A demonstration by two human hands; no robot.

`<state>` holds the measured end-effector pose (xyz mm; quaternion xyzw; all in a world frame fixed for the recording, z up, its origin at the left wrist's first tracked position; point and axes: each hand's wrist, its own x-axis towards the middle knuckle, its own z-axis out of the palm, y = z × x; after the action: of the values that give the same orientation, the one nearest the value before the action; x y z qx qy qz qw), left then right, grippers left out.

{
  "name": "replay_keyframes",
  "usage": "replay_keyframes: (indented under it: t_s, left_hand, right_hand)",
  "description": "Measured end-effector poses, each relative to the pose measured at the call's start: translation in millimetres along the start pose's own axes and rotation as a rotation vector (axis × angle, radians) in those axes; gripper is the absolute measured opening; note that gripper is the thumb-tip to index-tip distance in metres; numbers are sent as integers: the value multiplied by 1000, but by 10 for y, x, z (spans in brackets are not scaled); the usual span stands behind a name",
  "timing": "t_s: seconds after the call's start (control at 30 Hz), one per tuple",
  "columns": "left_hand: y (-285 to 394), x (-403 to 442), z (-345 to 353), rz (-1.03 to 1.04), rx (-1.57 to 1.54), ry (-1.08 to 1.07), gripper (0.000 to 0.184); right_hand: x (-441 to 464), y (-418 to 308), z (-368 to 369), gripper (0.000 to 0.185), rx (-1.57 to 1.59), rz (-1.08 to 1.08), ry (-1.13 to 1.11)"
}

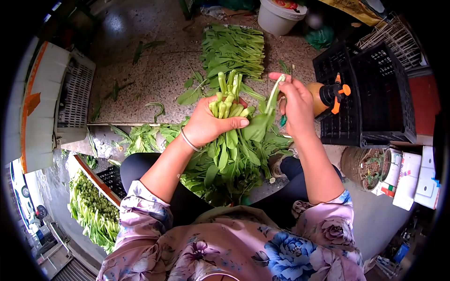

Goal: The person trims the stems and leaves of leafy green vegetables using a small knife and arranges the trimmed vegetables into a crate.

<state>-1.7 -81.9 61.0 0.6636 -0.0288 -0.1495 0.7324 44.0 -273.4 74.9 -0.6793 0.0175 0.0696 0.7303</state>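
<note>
My left hand (208, 122) is wrapped round a bunch of leafy greens (228, 108), its thumb across the pale green stems, which point up and away from me. The leaves of the bunch hang down over a larger heap of loose leaves (215, 180) between my knees. To the right, my right hand (296, 100) pinches a single stalk (273, 96) near its pale end. This stalk's broad leaf hangs down beside the held bunch. Beyond both hands, a neat stack of greens (233, 49) lies on the speckled stone surface (140, 79).
A sprayer with an orange nozzle (336, 91) stands beside black crates (375, 93) on the right. A white bucket (280, 18) is at the back. More greens (91, 206) fill a container at lower left. A round basket (357, 166) and white boxes (407, 178) are at right.
</note>
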Motion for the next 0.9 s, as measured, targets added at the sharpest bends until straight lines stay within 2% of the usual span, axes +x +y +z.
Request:
replay_keyframes:
  t_s: [0.03, 0.07, 0.1, 0.17, 0.2, 0.23, 0.3, 0.37, 0.43, 0.57, 0.77, 0.83, 0.9]
  left_hand:
    - [2, 6, 5, -2, -3, 2, 34]
    - [15, 9, 13, -14, -41, -21, 34]
    - [10, 10, 16, -27, -78, -43, 34]
    - [8, 8, 41, -16, -74, -55, 34]
    - [7, 10, 54, -3, -68, -71, 34]
    - [9, 12, 66, -4, -73, -72, 34]
    - [19, 11, 93, -18, -46, -131, 34]
    - [25, 22, 117, -15, -33, -155, 34]
    - [41, 19, 139, -5, -18, -172, 33]
    - [44, 34, 159, 16, -43, -173, 34]
    - [9, 78, 171, 13, -277, -80, 39]
    - [-5, 99, 165, 27, -249, -95, 41]
    - [-18, 102, 160, 37, -259, -85, 44]
  right_hand:
    - [30, -9, -45, 21, 75, 44, 20]
    - [68, 36, -25, 21, 114, -39, 67]
    - [81, 46, -46, 21, 112, -35, 63]
    - [76, -9, -112, 19, 138, 90, 22]
    - [37, -40, -53, 19, 5, 66, 43]
    - [16, -21, -17, 19, 0, 69, 45]
    - [-28, 20, 41, 23, -31, 81, -174]
    - [-73, 34, 94, 23, -7, 63, -200]
    - [-90, 30, 92, 23, 50, 145, -267]
    - [-111, -42, 88, 22, 130, 170, -227]
    - [-118, 11, 58, 19, 199, 191, -142]
    - [-119, -1, 80, 18, 213, 150, -23]
    - [-120, -21, 79, 17, 208, 141, -35]
